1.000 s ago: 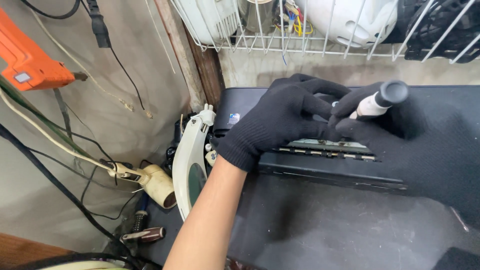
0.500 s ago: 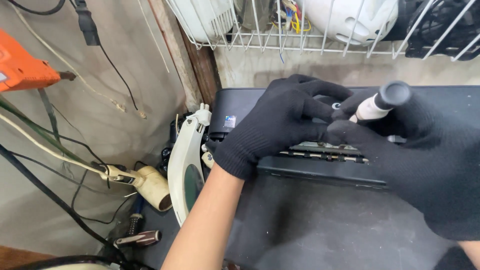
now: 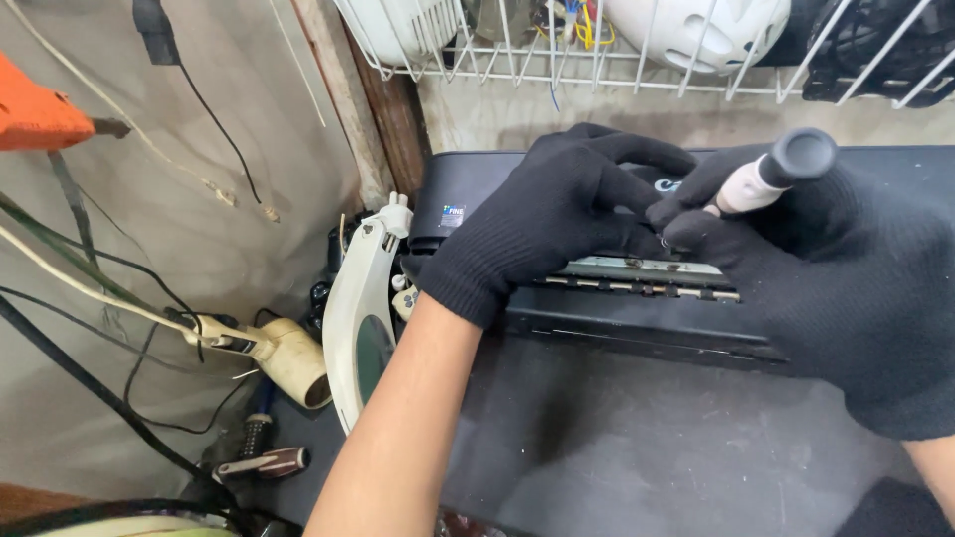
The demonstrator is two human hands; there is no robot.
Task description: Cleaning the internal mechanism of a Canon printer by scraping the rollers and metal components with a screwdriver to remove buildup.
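Observation:
Both of my hands wear black knit gloves and meet over a black printer. My right hand grips a screwdriver with a white and black handle, its tip hidden behind my fingers at the printer's top slot. My left hand rests on the printer's top, its fingertips touching the right hand's fingers near the screwdriver's tip. A grey strip with small rollers shows just under both hands.
A white wire rack with a white helmet and cables hangs above the printer. A white iron stands on its side left of the printer. Cables, a cream plug and an orange tool lie at left.
Both hands stay joined on the printer with the screwdriver. The view has shifted slightly, so the objects sit a little lower and to the left.

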